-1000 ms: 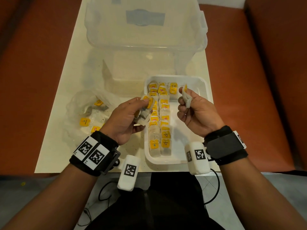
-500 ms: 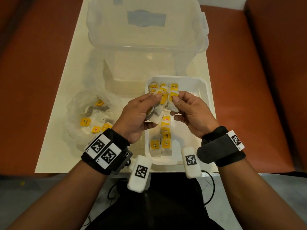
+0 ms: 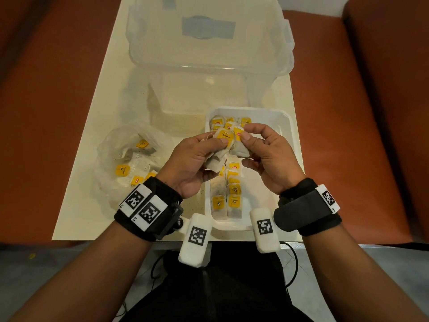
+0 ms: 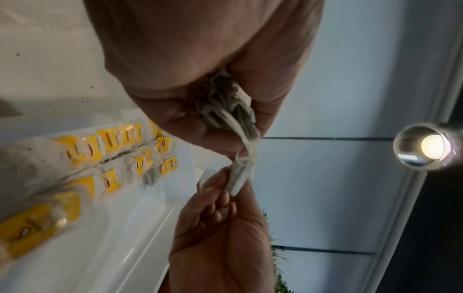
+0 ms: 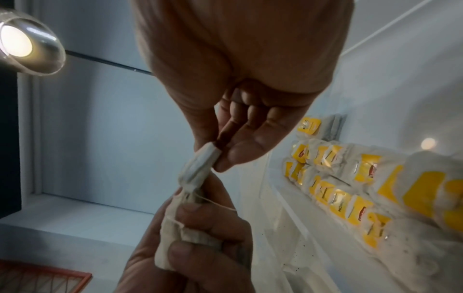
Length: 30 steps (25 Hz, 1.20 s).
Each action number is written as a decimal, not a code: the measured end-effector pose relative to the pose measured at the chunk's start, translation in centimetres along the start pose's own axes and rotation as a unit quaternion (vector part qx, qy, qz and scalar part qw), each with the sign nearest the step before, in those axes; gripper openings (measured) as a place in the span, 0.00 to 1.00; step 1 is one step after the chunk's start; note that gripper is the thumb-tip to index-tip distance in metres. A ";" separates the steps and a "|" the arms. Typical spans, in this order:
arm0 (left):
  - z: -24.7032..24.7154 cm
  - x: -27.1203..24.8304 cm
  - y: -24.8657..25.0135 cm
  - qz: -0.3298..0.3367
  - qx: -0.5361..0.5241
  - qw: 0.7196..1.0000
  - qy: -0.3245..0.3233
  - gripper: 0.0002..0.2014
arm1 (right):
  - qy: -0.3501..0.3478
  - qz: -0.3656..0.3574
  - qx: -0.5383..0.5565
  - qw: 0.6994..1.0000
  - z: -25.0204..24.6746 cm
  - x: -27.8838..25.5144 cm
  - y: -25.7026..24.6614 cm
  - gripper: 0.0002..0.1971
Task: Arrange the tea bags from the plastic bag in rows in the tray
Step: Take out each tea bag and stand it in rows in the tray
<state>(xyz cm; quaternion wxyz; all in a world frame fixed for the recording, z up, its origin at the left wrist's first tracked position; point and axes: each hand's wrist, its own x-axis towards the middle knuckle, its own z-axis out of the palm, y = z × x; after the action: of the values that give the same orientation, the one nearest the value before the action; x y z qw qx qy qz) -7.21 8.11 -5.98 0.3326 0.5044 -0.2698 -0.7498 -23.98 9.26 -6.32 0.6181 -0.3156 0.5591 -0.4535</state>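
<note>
A white tray [image 3: 287, 126] holds two long rows of tea bags [image 3: 233, 196] with yellow tags, plus a few at its far end. Above the rows my left hand [image 3: 218, 145] grips a small bunch of tea bags [image 3: 217, 159]; a yellow tag [image 3: 225, 135] shows on top. My right hand [image 3: 245, 138] pinches one tea bag [image 3: 241, 149] right against that bunch. In the left wrist view the bunch [image 4: 225, 103] sits in the curled fingers. The right wrist view shows thumb and forefinger on the single tea bag [image 5: 200, 166]. The crumpled plastic bag [image 3: 130, 163] lies left with several tea bags.
A big clear storage bin [image 3: 209, 43] stands at the table's far end, with a clear lid or tub [image 3: 197, 101] in front of it. The tray's right half [image 3: 267, 182] is bare. Orange-brown seats [image 3: 348, 135] flank the cream table [image 3: 92, 194].
The hands have come together over the tray. The right hand, held apart with a tea bag a second ago, now pinches a tea bag beside the left hand's bunch.
</note>
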 end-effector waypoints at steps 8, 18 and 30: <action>0.2 -0.3 0.4 -0.016 -0.002 1.000 -0.001 0.02 | -0.049 0.005 -0.032 0.998 0.2 -1.0 -0.1 0.15; 0.0 -0.2 0.9 -0.022 0.001 1.000 0.005 0.05 | -0.033 0.015 0.018 0.999 -0.1 -0.7 -0.3 0.08; 0.7 0.9 0.9 -0.002 0.066 0.998 -0.001 0.05 | -0.021 0.057 0.041 0.997 -1.3 0.0 -0.4 0.06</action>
<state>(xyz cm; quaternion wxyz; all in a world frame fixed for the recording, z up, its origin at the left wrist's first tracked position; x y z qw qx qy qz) -7.93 6.95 -5.58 0.2965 0.5256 -0.3178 -0.7313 -25.35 9.30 -6.21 0.6672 -0.2672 0.5442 -0.4327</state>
